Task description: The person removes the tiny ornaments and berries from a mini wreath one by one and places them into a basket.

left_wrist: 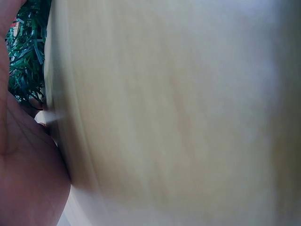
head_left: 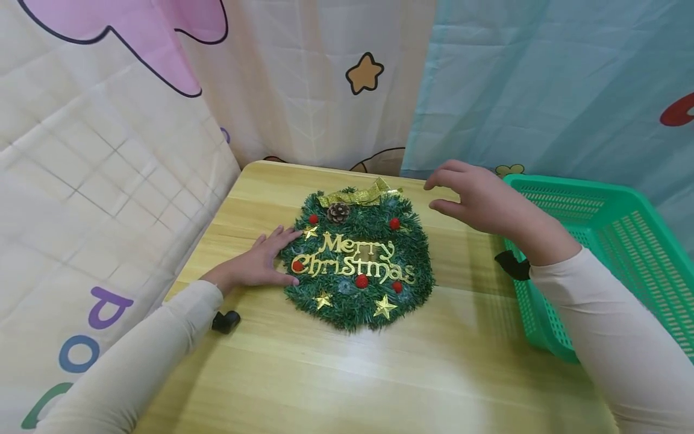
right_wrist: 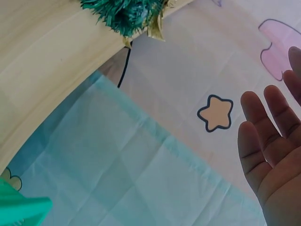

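Note:
A green Christmas wreath [head_left: 358,301] lies on the wooden table, with gold "Merry Christmas" lettering [head_left: 360,265] across its middle. Red berries, gold stars, a pine cone [head_left: 338,212] and a gold ribbon [head_left: 358,196] decorate it. At the wreath's left edge, my left hand [head_left: 260,262] rests with fingers spread, its fingertips touching the greenery. My right hand [head_left: 474,196] is raised to the right of the wreath, apart from it, fingers loosely bent and holding nothing. In the right wrist view the fingers [right_wrist: 256,110] of that hand are seen against the curtain.
A green plastic basket [head_left: 582,188] stands on the right, under my right forearm. Printed curtains [head_left: 303,90] hang behind and to the left of the table [head_left: 347,374]. A black strap end [head_left: 512,265] shows at my right wrist, and another black piece [head_left: 225,322] below the left.

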A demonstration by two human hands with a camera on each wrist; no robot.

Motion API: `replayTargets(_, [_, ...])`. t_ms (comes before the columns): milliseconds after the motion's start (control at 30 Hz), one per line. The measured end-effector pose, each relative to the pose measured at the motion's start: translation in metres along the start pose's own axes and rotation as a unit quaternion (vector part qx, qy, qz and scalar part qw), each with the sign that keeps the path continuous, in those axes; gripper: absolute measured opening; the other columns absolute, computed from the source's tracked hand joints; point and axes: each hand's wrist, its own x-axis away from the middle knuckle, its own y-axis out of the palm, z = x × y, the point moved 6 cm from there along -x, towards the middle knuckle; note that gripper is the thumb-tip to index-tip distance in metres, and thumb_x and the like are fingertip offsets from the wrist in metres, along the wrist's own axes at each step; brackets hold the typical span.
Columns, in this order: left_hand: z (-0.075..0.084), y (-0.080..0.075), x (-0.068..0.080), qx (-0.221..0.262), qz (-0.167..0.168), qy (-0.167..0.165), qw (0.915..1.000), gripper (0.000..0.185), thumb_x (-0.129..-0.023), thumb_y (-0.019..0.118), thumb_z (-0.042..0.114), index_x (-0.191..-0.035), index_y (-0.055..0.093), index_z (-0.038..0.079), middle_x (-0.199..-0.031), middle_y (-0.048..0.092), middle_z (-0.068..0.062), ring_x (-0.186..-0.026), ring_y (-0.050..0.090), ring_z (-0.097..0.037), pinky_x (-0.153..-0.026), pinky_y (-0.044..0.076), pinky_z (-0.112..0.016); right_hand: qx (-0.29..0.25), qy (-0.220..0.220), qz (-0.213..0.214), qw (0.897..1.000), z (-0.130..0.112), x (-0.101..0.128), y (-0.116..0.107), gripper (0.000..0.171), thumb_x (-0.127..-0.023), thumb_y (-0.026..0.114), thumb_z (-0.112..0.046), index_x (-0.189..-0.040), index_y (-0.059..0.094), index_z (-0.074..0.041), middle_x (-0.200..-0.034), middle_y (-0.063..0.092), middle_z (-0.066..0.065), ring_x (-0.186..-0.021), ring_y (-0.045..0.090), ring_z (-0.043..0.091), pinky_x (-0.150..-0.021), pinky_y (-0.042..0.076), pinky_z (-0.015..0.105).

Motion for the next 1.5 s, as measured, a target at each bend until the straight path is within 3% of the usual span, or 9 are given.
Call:
replayTargets(200, [0.001,0.0,0.002,0.001,0.001,0.0,1.0,0.11,-0.078,0.078,0.057,-0.161,0.014,0.025,-0.166,0.005,-0.006,-0.151,-0.008,-0.03,-0.115,-0.009,-0.058,-0.024,-0.005,-0.008,1.0,-0.002,-0.014,0.01,0.026,-0.091,0.073,-0.008,-0.116,0.066,-0.005,-0.117,0.062,0.009,-0.108,0.06,0.029,-0.088,0.051,0.048])
replayTargets(367, [0.001,0.0,0.002,0.004,0.001,0.002,1.0,0.109,-0.079,0.078,0.058,-0.161,0.013,0.026,-0.166,0.005,-0.005,-0.151,-0.008,-0.029,-0.116,-0.009,-0.058,-0.038,-0.012,-0.019,0.999,-0.001,-0.026,0.022,0.024,-0.091,0.072,-0.008,-0.115,0.067,-0.004,-0.115,0.062,0.01,-0.104,0.06,0.028,-0.086,0.051,0.047])
replayTargets(867, [0.001,0.001,0.0,0.001,0.001,0.001,1.0,0.109,-0.078,0.078,0.058,-0.161,0.014,0.026,-0.166,0.004,-0.004,-0.151,-0.009,-0.028,-0.116,-0.008,-0.059,-0.059,-0.003,-0.089,0.994,0.0,-0.054,0.07,0.025,-0.095,0.07,-0.015,-0.117,0.066,-0.006,-0.118,0.06,0.009,-0.104,0.06,0.027,-0.089,0.05,0.045])
replayTargets(1100, [0.0,0.0,0.001,0.001,0.003,-0.001,1.0,0.109,-0.078,0.078,0.058,-0.161,0.014,0.026,-0.166,0.004,-0.004,-0.151,-0.009,-0.028,-0.116,-0.009,-0.059,-0.067,-0.018,-0.087,0.994,-0.001,-0.067,0.085,0.026,-0.095,0.069,-0.016,-0.118,0.067,-0.005,-0.118,0.061,0.01,-0.106,0.06,0.03,-0.091,0.049,0.044])
replayTargets(1500, [0.001,0.0,0.001,0.001,0.007,0.003,1.0,0.11,-0.077,0.079,0.058,-0.161,0.015,0.025,-0.166,0.005,-0.006,-0.151,-0.008,-0.03,-0.115,-0.009,-0.059,-0.103,0.018,-0.091,0.99,-0.001,-0.085,0.104,0.03,-0.096,0.068,-0.017,-0.122,0.065,-0.003,-0.124,0.06,0.01,-0.113,0.059,0.031,-0.096,0.047,0.045])
